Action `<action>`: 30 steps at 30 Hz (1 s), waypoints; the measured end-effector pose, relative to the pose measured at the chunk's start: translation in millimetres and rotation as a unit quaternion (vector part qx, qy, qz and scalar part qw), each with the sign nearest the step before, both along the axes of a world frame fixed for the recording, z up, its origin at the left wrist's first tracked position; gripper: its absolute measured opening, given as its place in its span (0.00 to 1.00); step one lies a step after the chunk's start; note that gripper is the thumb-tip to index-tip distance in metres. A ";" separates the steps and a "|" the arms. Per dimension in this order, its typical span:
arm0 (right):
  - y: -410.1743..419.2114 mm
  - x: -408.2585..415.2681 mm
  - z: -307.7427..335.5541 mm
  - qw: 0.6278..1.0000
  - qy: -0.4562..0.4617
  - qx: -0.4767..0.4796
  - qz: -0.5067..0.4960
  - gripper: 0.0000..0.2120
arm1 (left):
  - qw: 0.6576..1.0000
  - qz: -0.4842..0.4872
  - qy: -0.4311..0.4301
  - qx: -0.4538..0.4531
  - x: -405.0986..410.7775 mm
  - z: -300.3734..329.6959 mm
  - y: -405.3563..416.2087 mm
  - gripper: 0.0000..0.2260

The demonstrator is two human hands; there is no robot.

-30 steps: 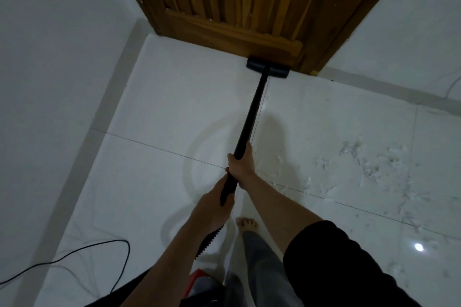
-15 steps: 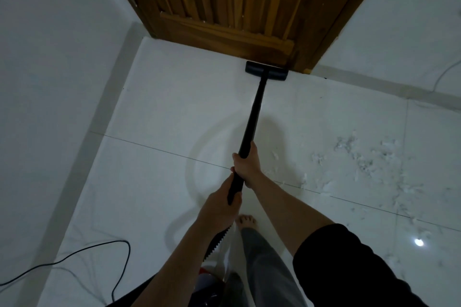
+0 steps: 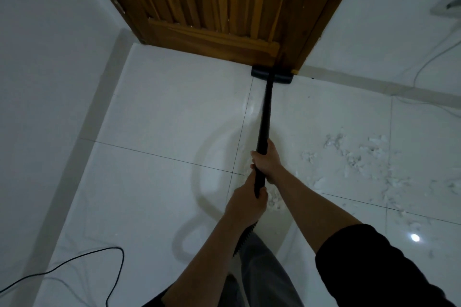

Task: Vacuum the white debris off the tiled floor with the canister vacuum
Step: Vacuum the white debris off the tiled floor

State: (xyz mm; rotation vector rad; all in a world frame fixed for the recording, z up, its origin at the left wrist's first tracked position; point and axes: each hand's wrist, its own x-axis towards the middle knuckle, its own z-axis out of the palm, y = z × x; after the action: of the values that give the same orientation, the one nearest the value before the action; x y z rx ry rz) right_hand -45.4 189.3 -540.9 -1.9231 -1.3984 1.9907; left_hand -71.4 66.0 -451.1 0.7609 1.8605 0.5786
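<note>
I hold a black vacuum wand with both hands. My right hand grips it higher up; my left hand grips its lower end, where the ribbed black hose begins. The flat black floor head rests on the white tiled floor against the bottom right corner of the wooden door. White debris lies scattered on the tiles to the right of the wand, and a small clump sits just under my hands. The canister is out of view.
A black power cord loops over the floor at the lower left. A grey skirting runs along the left wall. A thin white cable hangs on the right wall from a socket. My grey trouser leg is below.
The floor head has slid right along the foot of the door to its right corner. Both hands kept their grip on the wand and moved with it.
</note>
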 end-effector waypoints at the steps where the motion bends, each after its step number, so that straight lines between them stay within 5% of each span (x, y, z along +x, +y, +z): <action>1: 3.2 2.3 0.0 1.000 0.001 -0.003 0.001 0.26 | 1.000 0.000 0.001 -0.001 2.6 0.2 3.7 0.25; 30: -99.5 55.1 22.1 0.998 0.055 -0.013 0.003 0.19 | 0.998 0.037 0.036 0.036 62.8 21.6 -98.6 0.21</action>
State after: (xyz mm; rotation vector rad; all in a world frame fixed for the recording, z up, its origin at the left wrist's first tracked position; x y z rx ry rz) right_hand 9.6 89.8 -518.8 -1.7916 -1.3604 2.0906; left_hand -8.6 -32.7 -429.5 0.7715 1.9487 0.6756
